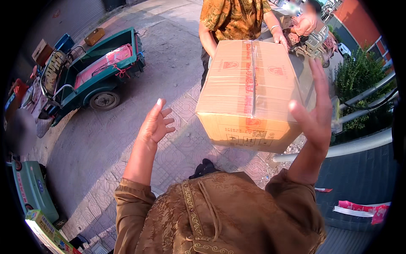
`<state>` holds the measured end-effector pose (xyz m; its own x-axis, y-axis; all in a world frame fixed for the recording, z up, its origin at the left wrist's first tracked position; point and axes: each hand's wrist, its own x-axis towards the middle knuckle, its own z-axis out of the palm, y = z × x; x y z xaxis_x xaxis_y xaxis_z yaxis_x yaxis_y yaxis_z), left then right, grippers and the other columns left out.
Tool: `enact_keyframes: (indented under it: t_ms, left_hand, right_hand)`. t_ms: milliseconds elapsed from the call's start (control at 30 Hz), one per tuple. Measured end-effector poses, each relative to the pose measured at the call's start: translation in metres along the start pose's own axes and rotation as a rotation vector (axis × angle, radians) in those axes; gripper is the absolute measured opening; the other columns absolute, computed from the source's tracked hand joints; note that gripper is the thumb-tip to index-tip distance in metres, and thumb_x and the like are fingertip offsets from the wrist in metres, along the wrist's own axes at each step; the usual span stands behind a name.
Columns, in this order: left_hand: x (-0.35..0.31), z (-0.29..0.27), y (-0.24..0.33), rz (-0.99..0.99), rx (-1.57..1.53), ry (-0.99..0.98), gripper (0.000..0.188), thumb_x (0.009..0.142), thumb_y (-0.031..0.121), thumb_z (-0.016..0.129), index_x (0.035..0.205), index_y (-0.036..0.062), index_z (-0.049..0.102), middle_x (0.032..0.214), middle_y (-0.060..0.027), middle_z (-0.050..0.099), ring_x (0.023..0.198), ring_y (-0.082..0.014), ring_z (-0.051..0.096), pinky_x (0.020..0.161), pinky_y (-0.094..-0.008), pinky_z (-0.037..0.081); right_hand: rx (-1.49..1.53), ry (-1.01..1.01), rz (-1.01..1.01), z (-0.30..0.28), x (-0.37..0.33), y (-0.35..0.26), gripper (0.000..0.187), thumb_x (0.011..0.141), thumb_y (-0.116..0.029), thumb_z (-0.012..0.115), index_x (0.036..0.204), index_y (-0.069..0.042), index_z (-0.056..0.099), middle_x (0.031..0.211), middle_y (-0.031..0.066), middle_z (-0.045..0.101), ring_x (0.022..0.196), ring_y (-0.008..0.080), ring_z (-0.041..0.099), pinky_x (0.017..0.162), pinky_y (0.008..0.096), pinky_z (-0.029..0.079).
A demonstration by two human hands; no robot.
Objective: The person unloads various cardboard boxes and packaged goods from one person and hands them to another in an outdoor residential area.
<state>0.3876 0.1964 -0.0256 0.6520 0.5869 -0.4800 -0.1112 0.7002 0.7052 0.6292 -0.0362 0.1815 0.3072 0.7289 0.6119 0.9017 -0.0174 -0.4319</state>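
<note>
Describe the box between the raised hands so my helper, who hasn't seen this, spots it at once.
Above the patterned paving, between the left hand and right hand, a person in an orange shirt holds out a cardboard box. It is large, tan, taped along the top, with red print.

Open hands (pixel 156 125) near taped carton (pixel 249 95)
</note>
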Motion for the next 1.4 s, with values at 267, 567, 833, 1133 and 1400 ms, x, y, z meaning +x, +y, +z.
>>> enact_keyframes:
  t_ms: [267, 567, 833, 1133, 1400]
  left_hand:
    - [0.056, 0.140, 0.010, -0.158, -0.210, -0.502, 0.066, 0.076, 0.036, 0.062, 0.124, -0.0047, 0.042, 0.117, -0.0220, 0.053, 0.103, -0.0297, 0.056, 0.089, -0.0392, 0.045]
    - [-0.021, 0.087, 0.006, -0.230, -0.360, -0.522, 0.059, 0.078, 0.027, 0.055, 0.126, -0.0036, 0.040, 0.117, -0.0222, 0.053, 0.103, -0.0309, 0.056, 0.091, -0.0413, 0.044]
    - [-0.105, -0.020, 0.010, 0.003, -0.472, -0.475, 0.058, 0.077, 0.027, 0.061, 0.125, -0.0019, 0.043, 0.115, -0.0192, 0.055, 0.100, -0.0263, 0.058, 0.087, -0.0381, 0.047]
    - [-0.290, -0.179, -0.021, 0.665, -0.533, -0.110, 0.062, 0.076, 0.021, 0.060, 0.130, 0.0012, 0.036, 0.121, -0.0180, 0.051, 0.105, -0.0260, 0.055, 0.091, -0.0383, 0.045]
    - [-0.447, -0.216, -0.088, 1.162, -0.433, 0.405, 0.064, 0.077, 0.014, 0.057, 0.134, 0.0033, 0.028, 0.126, -0.0168, 0.045, 0.114, -0.0250, 0.049, 0.095, -0.0365, 0.042]
  right_hand:
    - [0.627, -0.058, 0.415, -0.002, -0.069, 0.101, 0.099, 0.078, -0.064, 0.047, 0.138, 0.008, 0.015, 0.139, 0.0225, 0.027, 0.131, 0.0256, 0.023, 0.107, 0.0343, 0.015]
    - [0.796, -0.007, 0.282, 0.014, -0.092, 0.010, 0.097, 0.080, -0.061, 0.045, 0.137, 0.010, 0.014, 0.139, 0.0208, 0.029, 0.128, 0.0259, 0.031, 0.105, 0.0357, 0.025]
    - [0.623, -0.154, 0.407, 0.057, -0.082, -0.073, 0.102, 0.075, -0.069, 0.045, 0.138, 0.006, 0.016, 0.139, 0.0200, 0.030, 0.126, 0.0287, 0.034, 0.102, 0.0383, 0.030]
    - [1.322, -0.898, 0.087, 0.215, -0.053, -0.198, 0.106, 0.072, -0.067, 0.055, 0.140, 0.002, 0.012, 0.141, 0.0158, 0.025, 0.128, 0.0261, 0.029, 0.105, 0.0386, 0.024]
    - [1.345, -1.399, -0.157, 0.300, -0.086, -0.347, 0.085, 0.069, -0.025, 0.057, 0.138, 0.005, 0.018, 0.135, 0.0187, 0.034, 0.124, 0.0257, 0.036, 0.103, 0.0333, 0.026]
